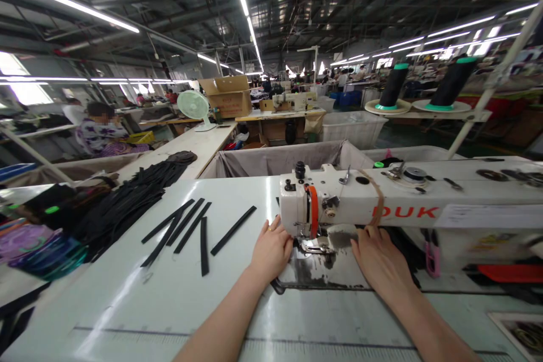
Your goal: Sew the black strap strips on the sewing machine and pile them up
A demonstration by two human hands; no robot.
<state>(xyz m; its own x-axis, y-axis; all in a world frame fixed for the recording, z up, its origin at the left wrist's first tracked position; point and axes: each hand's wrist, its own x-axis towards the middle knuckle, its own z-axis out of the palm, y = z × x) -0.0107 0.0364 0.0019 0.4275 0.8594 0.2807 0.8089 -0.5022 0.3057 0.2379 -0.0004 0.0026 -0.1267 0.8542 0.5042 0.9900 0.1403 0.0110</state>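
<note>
My left hand [271, 250] rests on the bed of a white industrial sewing machine [360, 198], its fingertips just left of the steel presser foot [316, 246]. My right hand [382, 263] lies to the right of the needle area, its fingers against a grey piece of material [341, 235] under the machine arm. Dark fabric [407, 243] runs beneath the arm by that hand. Several cut black fabric strips [190, 232] lie side by side on the white table [127, 300], left of my left hand, which touches none of them.
A heap of black strips [123, 206] and colourful fabric [42, 251] lie at the table's left. Pink snips [432, 257] hang right of the machine. Black thread cones [452, 82] stand behind it, above a grey cloth-lined bin [275, 160]. A co-worker [99, 130] sits at far left.
</note>
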